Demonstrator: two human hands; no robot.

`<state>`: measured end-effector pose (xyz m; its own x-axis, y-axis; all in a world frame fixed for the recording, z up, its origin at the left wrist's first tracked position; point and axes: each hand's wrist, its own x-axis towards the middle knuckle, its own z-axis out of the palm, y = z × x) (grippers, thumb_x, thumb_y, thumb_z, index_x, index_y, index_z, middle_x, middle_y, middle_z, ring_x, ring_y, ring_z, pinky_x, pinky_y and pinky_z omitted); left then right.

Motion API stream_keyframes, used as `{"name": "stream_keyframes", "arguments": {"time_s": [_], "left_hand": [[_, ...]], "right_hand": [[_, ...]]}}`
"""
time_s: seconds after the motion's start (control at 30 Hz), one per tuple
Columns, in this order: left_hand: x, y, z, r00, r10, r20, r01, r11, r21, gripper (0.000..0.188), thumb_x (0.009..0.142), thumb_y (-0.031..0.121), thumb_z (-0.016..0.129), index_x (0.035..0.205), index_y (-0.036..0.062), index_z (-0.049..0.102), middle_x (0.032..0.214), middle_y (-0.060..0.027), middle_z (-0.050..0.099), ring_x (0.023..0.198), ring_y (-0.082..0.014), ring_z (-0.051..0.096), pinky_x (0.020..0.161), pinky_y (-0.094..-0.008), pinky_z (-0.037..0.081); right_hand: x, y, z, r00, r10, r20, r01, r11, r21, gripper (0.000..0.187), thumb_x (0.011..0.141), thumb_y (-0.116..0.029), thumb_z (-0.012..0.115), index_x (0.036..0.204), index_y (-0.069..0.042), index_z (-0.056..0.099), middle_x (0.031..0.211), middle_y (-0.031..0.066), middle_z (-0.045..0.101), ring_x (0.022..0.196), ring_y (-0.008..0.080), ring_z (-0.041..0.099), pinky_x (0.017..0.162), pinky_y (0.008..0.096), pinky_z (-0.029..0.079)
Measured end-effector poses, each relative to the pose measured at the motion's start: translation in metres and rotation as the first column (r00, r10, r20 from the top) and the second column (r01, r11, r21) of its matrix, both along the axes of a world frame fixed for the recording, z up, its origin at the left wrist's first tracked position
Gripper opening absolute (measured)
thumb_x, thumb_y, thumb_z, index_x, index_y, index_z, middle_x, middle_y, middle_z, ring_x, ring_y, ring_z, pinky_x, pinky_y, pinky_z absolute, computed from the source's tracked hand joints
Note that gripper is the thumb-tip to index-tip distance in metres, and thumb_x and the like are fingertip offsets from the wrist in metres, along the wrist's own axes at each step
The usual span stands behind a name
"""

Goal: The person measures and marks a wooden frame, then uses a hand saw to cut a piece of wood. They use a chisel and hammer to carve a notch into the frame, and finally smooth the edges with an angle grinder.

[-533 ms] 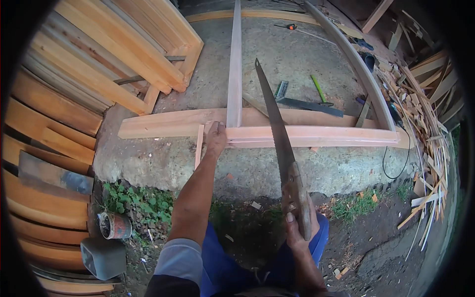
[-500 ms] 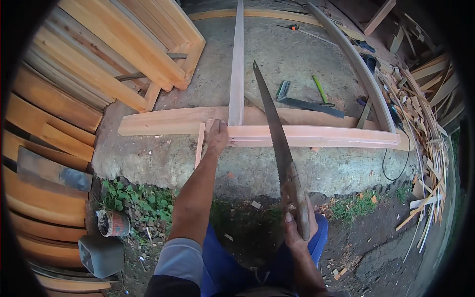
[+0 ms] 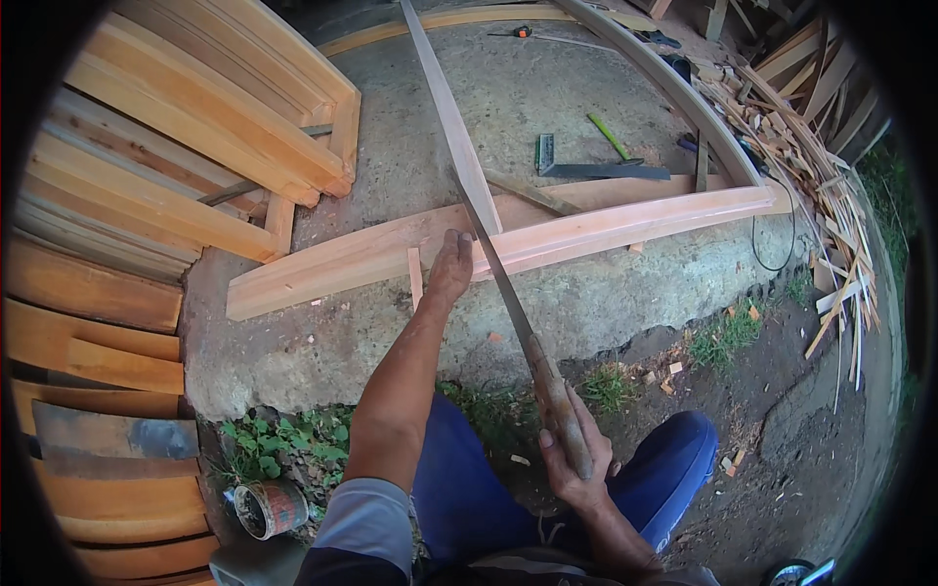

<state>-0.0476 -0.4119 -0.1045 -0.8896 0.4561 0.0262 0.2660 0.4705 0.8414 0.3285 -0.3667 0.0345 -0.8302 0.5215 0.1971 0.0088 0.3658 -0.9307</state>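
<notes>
My left hand point(image 3: 452, 266) is closed around the left end of a pale wooden frame point(image 3: 625, 227), at the corner where an upright meets the near rail. Under the same hand, a short thin wooden strip point(image 3: 415, 276) sticks out toward me. My right hand point(image 3: 580, 457) grips the worn wooden handle of a handsaw point(image 3: 517, 308). The long blade slants up and left across the frame corner, just right of my left fingers. Whether its teeth touch the wood I cannot tell.
Beneath the frame lies a wide plank point(image 3: 322, 266) on a concrete slab point(image 3: 293, 361). A try square point(image 3: 606, 171), a green-handled tool point(image 3: 610, 137) and a tape measure point(image 3: 523, 32) lie within the frame. Finished timber frames point(image 3: 195, 107) lean left; scrap strips point(image 3: 850, 264) pile right.
The saw has swung left, its blade now crossing the frame corner beside my left hand. My view has turned, and my right knee has moved outward. The left hand keeps its hold.
</notes>
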Motion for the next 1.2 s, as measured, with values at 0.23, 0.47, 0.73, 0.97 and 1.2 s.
{"name": "stream_keyframes", "arguments": {"time_s": [0.23, 0.47, 0.73, 0.97, 1.2], "left_hand": [[-0.011, -0.008, 0.006, 0.994, -0.106, 0.009, 0.105, 0.971, -0.216, 0.049, 0.112, 0.048, 0.030, 0.116, 0.0036, 0.050, 0.110, -0.0364, 0.067, 0.110, -0.0545, 0.064, 0.091, -0.0599, 0.047], [-0.051, -0.009, -0.032, 0.962, -0.257, 0.087, 0.263, 0.962, -0.069, 0.049, 0.112, 0.048, 0.036, 0.119, 0.0020, 0.052, 0.095, -0.0238, 0.069, 0.088, -0.0361, 0.070, 0.079, -0.0468, 0.054], [-0.051, -0.006, -0.021, 0.969, -0.164, 0.186, 0.194, 0.969, -0.154, 0.051, 0.112, 0.050, 0.035, 0.121, 0.0026, 0.051, 0.096, -0.0163, 0.070, 0.067, -0.0255, 0.069, 0.047, -0.0365, 0.055], [-0.042, -0.005, -0.008, 0.972, -0.157, 0.174, 0.186, 0.969, -0.161, 0.051, 0.112, 0.049, 0.034, 0.120, 0.0008, 0.048, 0.094, -0.0157, 0.070, 0.066, -0.0227, 0.069, 0.043, -0.0333, 0.054], [-0.038, -0.001, -0.002, 0.975, -0.114, 0.192, 0.149, 0.972, -0.180, 0.049, 0.112, 0.046, 0.034, 0.115, -0.0010, 0.048, 0.084, -0.0147, 0.066, 0.058, -0.0224, 0.065, 0.041, -0.0335, 0.052]], "right_hand": [[-0.002, -0.062, 0.028, 0.991, -0.133, -0.006, 0.133, 0.990, 0.045, 0.065, 0.091, -0.007, 0.075, 0.150, 0.006, 0.049, 0.104, 0.0229, 0.076, 0.087, 0.0253, 0.079, 0.072, 0.0348, 0.061], [0.001, -0.075, 0.033, 0.988, -0.148, -0.037, 0.149, 0.988, 0.045, 0.065, 0.088, -0.007, 0.076, 0.147, 0.004, 0.051, 0.111, 0.0285, 0.073, 0.088, 0.0390, 0.078, 0.071, 0.0421, 0.063], [0.012, -0.069, 0.023, 0.987, -0.141, -0.073, 0.142, 0.990, 0.013, 0.065, 0.089, -0.010, 0.077, 0.148, 0.001, 0.051, 0.104, 0.0277, 0.074, 0.086, 0.0421, 0.077, 0.073, 0.0439, 0.063], [0.013, -0.067, 0.004, 0.975, -0.174, -0.137, 0.180, 0.983, 0.032, 0.066, 0.089, -0.010, 0.078, 0.148, 0.000, 0.051, 0.109, 0.0260, 0.074, 0.085, 0.0408, 0.077, 0.072, 0.0440, 0.063], [0.055, -0.067, 0.007, 0.996, -0.092, -0.002, 0.092, 0.996, 0.009, 0.069, 0.088, -0.009, 0.078, 0.150, -0.001, 0.050, 0.104, 0.0236, 0.075, 0.082, 0.0379, 0.077, 0.071, 0.0415, 0.063]]}}
